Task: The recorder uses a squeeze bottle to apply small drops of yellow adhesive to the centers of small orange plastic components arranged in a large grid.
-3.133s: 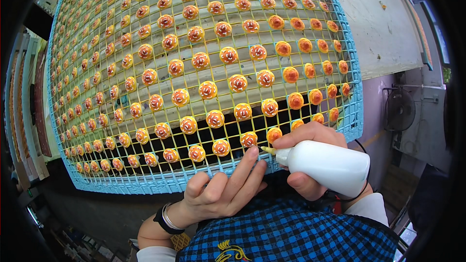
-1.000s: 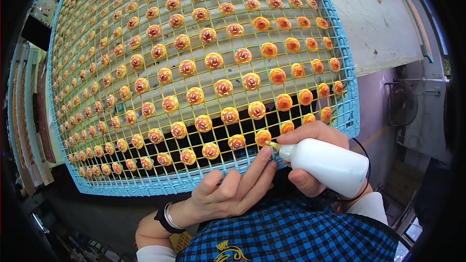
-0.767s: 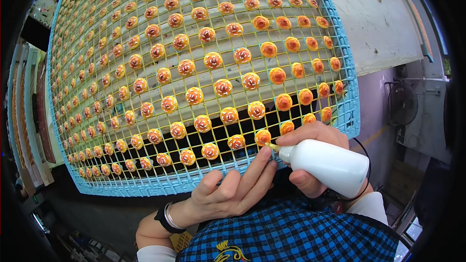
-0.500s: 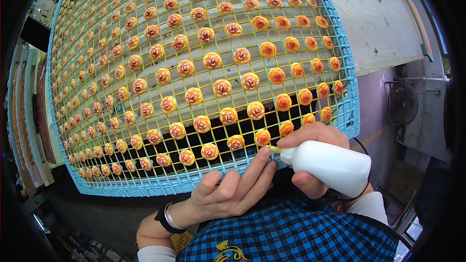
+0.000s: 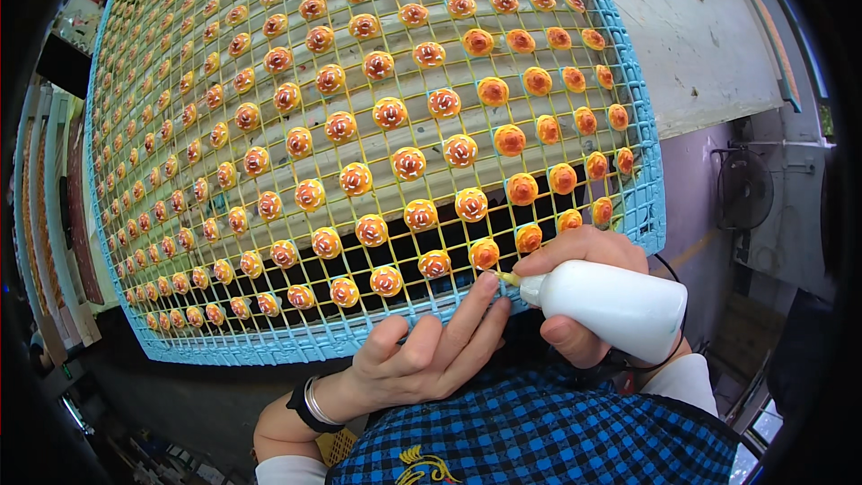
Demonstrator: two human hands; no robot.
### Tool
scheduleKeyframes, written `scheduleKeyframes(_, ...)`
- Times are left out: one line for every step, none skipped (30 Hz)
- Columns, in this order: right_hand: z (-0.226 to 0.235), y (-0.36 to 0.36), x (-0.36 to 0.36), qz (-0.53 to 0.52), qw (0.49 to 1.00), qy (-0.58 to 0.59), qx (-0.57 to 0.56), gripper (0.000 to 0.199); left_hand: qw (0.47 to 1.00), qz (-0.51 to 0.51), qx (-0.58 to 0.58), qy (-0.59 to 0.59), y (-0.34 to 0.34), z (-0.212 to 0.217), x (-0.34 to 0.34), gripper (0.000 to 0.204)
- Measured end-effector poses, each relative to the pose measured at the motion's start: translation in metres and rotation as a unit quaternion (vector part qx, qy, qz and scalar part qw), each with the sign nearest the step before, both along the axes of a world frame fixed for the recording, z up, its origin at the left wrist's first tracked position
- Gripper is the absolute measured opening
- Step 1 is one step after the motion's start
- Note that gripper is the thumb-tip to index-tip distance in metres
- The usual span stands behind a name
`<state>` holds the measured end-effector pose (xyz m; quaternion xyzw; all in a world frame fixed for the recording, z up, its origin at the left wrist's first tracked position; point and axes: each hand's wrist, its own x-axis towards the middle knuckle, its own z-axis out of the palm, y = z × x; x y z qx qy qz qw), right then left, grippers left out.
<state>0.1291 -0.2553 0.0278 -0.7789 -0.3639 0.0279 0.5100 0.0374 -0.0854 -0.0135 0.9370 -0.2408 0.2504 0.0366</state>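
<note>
My right hand [image 5: 585,250] is wrapped round a white squeeze bottle [image 5: 620,307], tilted so that its narrow yellowish nozzle [image 5: 508,278] points left. Just beyond the nozzle sits a small orange-yellow bun-shaped piece [image 5: 484,254], with no white marks that I can see. My left hand [image 5: 429,355] is beside the rack's near edge, fingers partly stretched and apart, one fingertip close to the nozzle and that piece. Rows of similar pieces lie on a wire mesh rack [image 5: 242,348] with a blue rim. Many carry white dashes, such as one piece [image 5: 435,264] to the left; those at the right are plain.
A pale worktop [image 5: 691,36] lies behind the rack on the right. Farther right stands a dark fan [image 5: 747,189]. More stacked racks [image 5: 45,216] are at the left edge. A dark cord [image 5: 669,269] runs behind the bottle.
Both hands and the bottle stay almost in place. The rack and its pieces appear shifted very slightly to the left in the picture.
</note>
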Motion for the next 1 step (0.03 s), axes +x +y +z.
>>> scheduleKeyframes(-0.0002, -0.0002, -0.0005, -0.005, 1.0, 0.011, 0.005, 0.026, 1.0, 0.001, 0.0, 0.0, 0.0001, -0.0004, -0.0002, 0.027)
